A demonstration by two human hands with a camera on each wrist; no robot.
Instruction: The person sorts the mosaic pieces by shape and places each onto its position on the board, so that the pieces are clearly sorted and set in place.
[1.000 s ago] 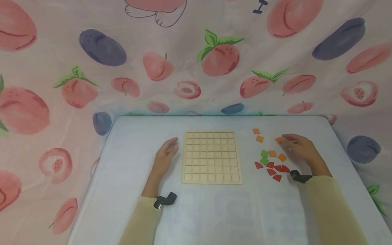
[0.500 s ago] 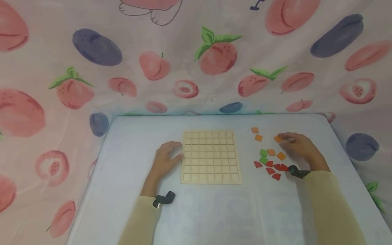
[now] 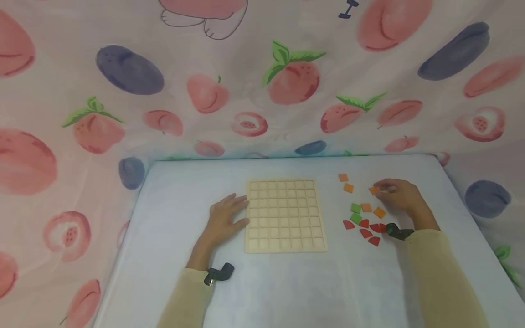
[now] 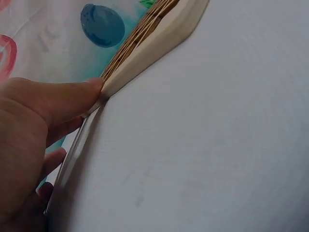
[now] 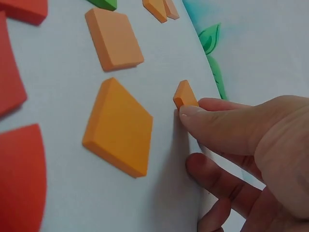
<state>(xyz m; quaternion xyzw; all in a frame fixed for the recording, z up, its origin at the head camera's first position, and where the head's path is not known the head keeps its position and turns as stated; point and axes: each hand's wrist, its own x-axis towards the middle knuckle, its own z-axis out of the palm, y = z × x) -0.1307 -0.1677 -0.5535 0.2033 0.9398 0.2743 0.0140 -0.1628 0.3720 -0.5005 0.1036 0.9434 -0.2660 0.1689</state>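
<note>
A pale wooden grid board (image 3: 283, 216) lies on the table, its squares holding nothing. My left hand (image 3: 224, 221) is at the board's left edge; in the left wrist view the thumb of that hand (image 4: 34, 125) touches the board's rim (image 4: 149, 55). My right hand (image 3: 404, 196) pinches an orange square piece (image 3: 373, 190) between thumb and fingers, seen also in the right wrist view, where the hand (image 5: 251, 145) holds the orange piece (image 5: 184, 94) by one end. Nearer me lie another orange piece (image 3: 379, 212) and a lighter orange one (image 3: 366, 207).
Two green squares (image 3: 356, 208) lie between the board and my right hand. Several red wedge pieces (image 3: 348, 224) are spread on the nearer side of them. Two orange squares (image 3: 348, 187) lie farther back. A fruit-patterned cloth (image 3: 246, 59) rises behind the table.
My left hand has moved right to the board's edge, its fingers and thumb spreading there. The right hand stays almost in place with the orange piece.
</note>
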